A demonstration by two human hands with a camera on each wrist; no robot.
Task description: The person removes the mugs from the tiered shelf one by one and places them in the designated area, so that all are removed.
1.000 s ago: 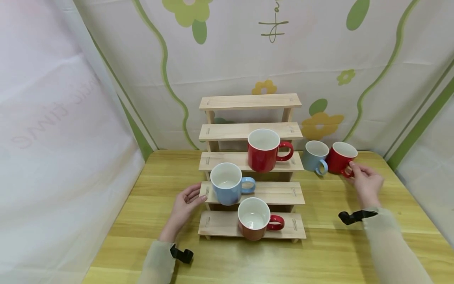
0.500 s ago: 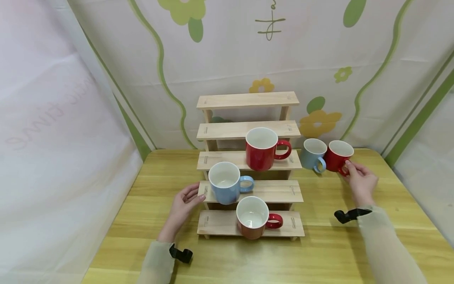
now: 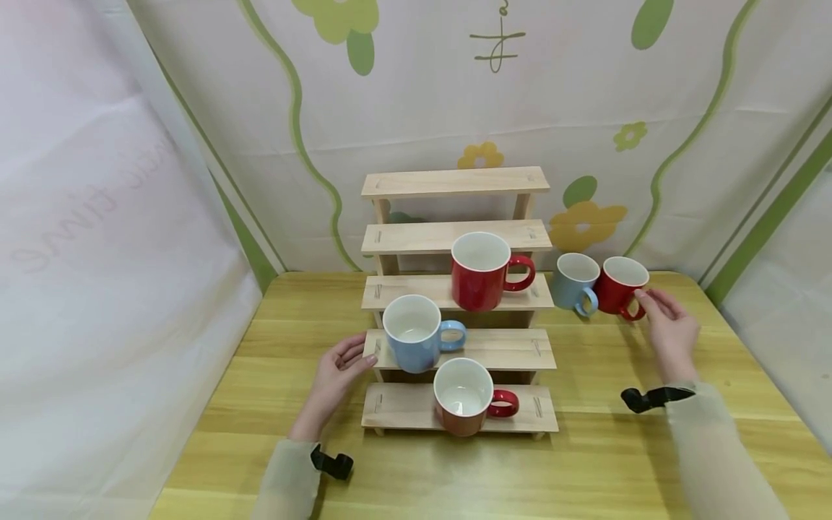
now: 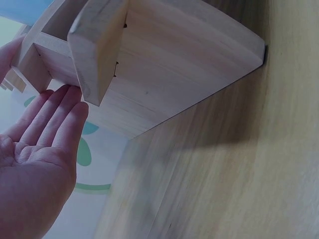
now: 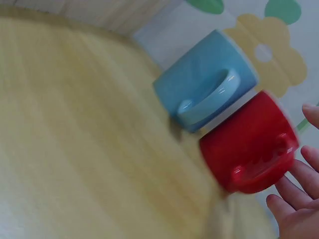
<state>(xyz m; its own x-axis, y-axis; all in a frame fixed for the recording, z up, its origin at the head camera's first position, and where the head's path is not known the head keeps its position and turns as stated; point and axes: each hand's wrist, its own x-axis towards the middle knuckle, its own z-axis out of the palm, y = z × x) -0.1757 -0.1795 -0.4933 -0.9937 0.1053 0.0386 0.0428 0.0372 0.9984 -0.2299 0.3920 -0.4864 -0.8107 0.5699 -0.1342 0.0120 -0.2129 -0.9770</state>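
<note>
A wooden tiered rack (image 3: 520, 349) holds a large red mug (image 3: 477, 289), a light blue mug (image 3: 412, 352) and a smaller red-handled mug (image 3: 460, 419). My left hand (image 3: 334, 375) holds the left end of the second shelf from the bottom; in the left wrist view the hand (image 4: 42, 144) has its fingers extended under the wood (image 4: 174, 64). My right hand (image 3: 672, 338) is spread beside the handle of a red mug (image 3: 614, 290); the right wrist view shows the fingers (image 5: 299, 181) uncurled at that mug (image 5: 246, 142). Slight contact there cannot be ruled out.
Another light blue mug (image 3: 572, 285) stands upright on the table (image 3: 273, 318), close to the left of the red mug. The rack's two top shelves (image 3: 455, 182) bear no mugs. Patterned cloth (image 3: 416, 108) hangs behind and at both sides.
My right hand has loosened from the red mug's handle and shifted slightly right. The mugs and my left hand keep their places on and beside the rack; the head view has shifted a little.
</note>
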